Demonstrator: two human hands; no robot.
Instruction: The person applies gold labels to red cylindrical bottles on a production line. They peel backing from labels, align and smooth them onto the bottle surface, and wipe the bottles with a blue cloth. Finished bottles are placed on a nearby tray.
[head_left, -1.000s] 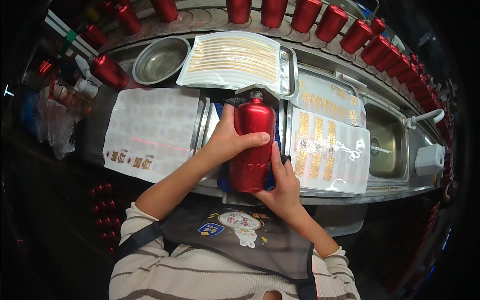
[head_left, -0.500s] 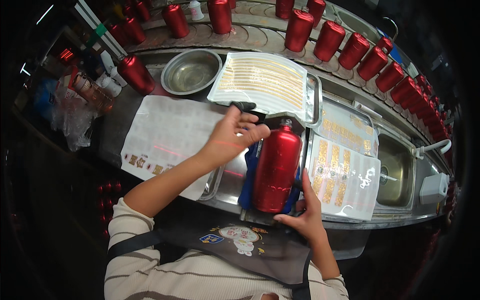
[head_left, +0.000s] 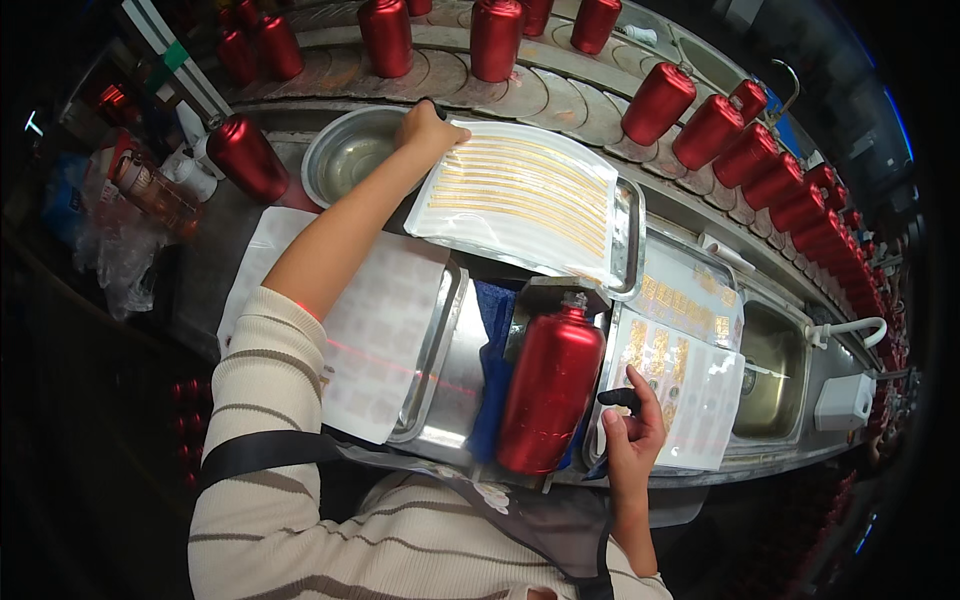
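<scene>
Across the work table, my left hand (head_left: 428, 132) reaches to the near-basin corner of a white sheet with gold strips (head_left: 520, 190). Its thumb lies on that corner, and the other fingers curl down, partly hidden. A red metallic bottle (head_left: 550, 390) lies with its neck pointing away from me on a support with blue cloth (head_left: 493, 350); neither hand touches it. Just right of the bottle hovers my right hand (head_left: 635, 435), empty, index finger raised and thumb apart. Each hand wears a black finger cover.
A metal basin (head_left: 345, 155) stands beyond a white sheet (head_left: 375, 310) at left. Gold-patterned sheets (head_left: 690, 400) lie at right, beside a sink (head_left: 770, 385) with a white tap (head_left: 850, 330). Red bottles (head_left: 660, 103) line the conveyor behind; another bottle (head_left: 247, 158) stands at left.
My left hand has moved from beside the bottle's neck to the far corner of the gold-strip sheet. My right hand has come away from the bottle. The view has shifted.
</scene>
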